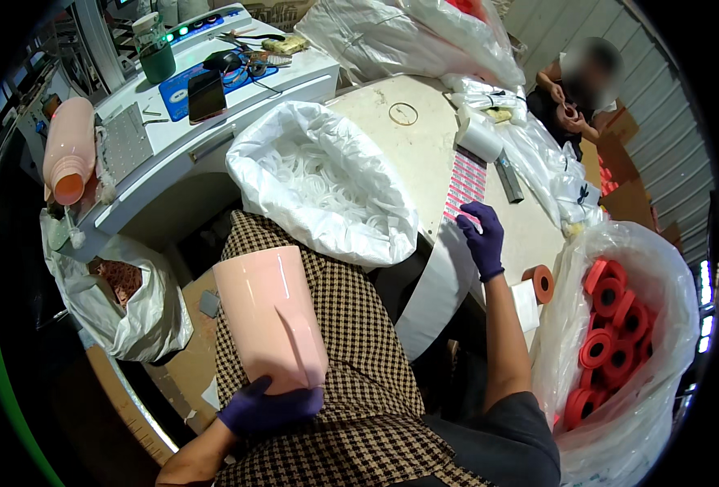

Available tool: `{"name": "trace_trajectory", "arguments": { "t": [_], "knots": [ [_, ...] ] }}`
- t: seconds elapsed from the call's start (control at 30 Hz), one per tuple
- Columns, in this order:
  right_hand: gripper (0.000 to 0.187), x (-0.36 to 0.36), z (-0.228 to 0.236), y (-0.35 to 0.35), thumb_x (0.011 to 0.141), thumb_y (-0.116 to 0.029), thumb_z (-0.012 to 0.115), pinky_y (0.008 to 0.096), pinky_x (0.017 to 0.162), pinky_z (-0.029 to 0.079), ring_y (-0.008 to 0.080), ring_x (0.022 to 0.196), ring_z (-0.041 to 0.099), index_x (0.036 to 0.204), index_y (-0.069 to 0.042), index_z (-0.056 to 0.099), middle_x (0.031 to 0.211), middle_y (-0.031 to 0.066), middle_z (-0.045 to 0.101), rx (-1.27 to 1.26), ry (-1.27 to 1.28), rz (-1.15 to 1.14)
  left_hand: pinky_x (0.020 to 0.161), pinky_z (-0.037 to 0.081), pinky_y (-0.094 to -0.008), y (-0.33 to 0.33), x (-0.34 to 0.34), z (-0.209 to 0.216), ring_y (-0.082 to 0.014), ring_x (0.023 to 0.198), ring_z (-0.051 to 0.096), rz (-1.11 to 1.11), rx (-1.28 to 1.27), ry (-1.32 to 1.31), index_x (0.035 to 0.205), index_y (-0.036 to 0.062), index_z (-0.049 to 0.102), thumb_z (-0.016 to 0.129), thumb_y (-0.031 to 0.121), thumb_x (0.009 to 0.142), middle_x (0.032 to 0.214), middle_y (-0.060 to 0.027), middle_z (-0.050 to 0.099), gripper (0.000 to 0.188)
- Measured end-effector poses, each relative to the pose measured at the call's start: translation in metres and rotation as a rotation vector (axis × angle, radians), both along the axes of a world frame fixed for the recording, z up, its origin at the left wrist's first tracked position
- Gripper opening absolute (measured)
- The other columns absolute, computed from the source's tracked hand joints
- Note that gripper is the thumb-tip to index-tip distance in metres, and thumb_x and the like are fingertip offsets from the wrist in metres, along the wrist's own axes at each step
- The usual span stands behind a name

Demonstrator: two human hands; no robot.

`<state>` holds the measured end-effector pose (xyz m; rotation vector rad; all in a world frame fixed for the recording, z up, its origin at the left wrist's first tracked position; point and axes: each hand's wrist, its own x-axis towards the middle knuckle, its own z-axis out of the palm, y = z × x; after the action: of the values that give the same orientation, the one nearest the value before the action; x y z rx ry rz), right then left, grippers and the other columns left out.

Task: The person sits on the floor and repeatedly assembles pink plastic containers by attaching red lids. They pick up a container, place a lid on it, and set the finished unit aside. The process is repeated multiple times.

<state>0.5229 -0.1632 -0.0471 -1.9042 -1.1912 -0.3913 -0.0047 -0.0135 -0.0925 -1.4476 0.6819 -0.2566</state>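
A glossy light-pink plastic vessel (266,316), roughly cylindrical with a raised ridge down one side, rests tilted on my lap. My left hand (270,410), in a purple glove, grips its lower end, with part of the fingers hidden. At the table on the right, my right hand (483,239), gloved in purple too, has its thumb and fingers bent together at the edge of a strip of red-and-white labels (466,180). Below that hand, the strip's bare pale backing (436,296) hangs off the table edge toward my lap.
A white bag of translucent rings (315,174) stands ahead. Red ring-shaped parts (615,349) fill a clear bag at right. Another pink vessel (71,150) lies at left, near a phone (207,96) and a bottle (154,53). A co-worker (574,97) sits at far right.
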Motion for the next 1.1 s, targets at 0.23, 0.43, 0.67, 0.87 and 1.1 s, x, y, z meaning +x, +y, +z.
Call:
{"name": "trace_trajectory", "arguments": {
  "t": [0.23,0.43,0.67,0.87,1.1],
  "knots": [
    [0.016,0.023,-0.037,0.019,0.079,-0.007,0.077,0.0344,0.075,0.053,0.024,0.087,0.065,0.094,-0.003,0.073,0.091,0.0107,0.067,-0.161,0.218,-0.196,0.124,0.02,-0.0434,-0.01,0.004,0.007,-0.0323,0.139,0.037,0.161,0.204,-0.162,0.152,-0.0001,0.029,0.069,0.067,0.077,0.151,-0.0152,0.038,0.108],
    [0.012,0.013,-0.03,-0.001,0.074,-0.007,0.081,0.037,0.077,0.05,0.0255,0.088,0.064,0.082,-0.005,0.073,0.091,0.0096,0.064,0.001,-0.296,-0.114,0.126,0.015,-0.0439,-0.011,-0.001,0.019,-0.0334,0.146,0.03,-0.108,1.03,-0.324,0.157,-0.0002,0.022,0.059,0.068,0.087,0.159,-0.0183,0.03,0.105],
    [0.009,-0.172,0.08,0.1,0.087,-0.002,0.067,0.0333,0.086,0.047,0.0216,0.091,0.059,0.093,-0.005,0.072,0.09,0.0057,0.064,-0.054,0.011,0.617,0.124,0.022,-0.0476,0.0,-0.006,-0.018,-0.0117,0.139,0.038,0.121,-0.039,-0.148,0.146,0.0254,0.04,0.047,0.035,0.104,0.147,0.0066,0.046,0.044],
    [0.015,-0.222,0.076,0.152,0.091,-0.018,0.066,0.0349,0.079,0.047,0.0235,0.084,0.058,0.089,-0.003,0.07,0.086,0.0101,0.061,-0.305,0.579,0.8,0.123,0.029,-0.0421,0.002,0.002,0.018,-0.0258,0.141,0.039,0.082,0.364,-0.347,0.152,0.0052,0.031,0.052,0.034,0.104,0.152,-0.014,0.041,0.06],
    [0.018,-0.23,0.083,0.162,0.089,-0.023,0.07,0.036,0.077,0.047,0.0256,0.083,0.058,0.087,-0.006,0.072,0.083,0.0102,0.059,-0.402,0.494,0.762,0.119,0.036,-0.0355,-0.01,-0.001,-0.028,-0.0228,0.14,0.041,0.045,0.713,-0.391,0.155,0.0048,0.026,0.056,0.032,0.1,0.159,-0.0141,0.034,0.068]
  ]
}}
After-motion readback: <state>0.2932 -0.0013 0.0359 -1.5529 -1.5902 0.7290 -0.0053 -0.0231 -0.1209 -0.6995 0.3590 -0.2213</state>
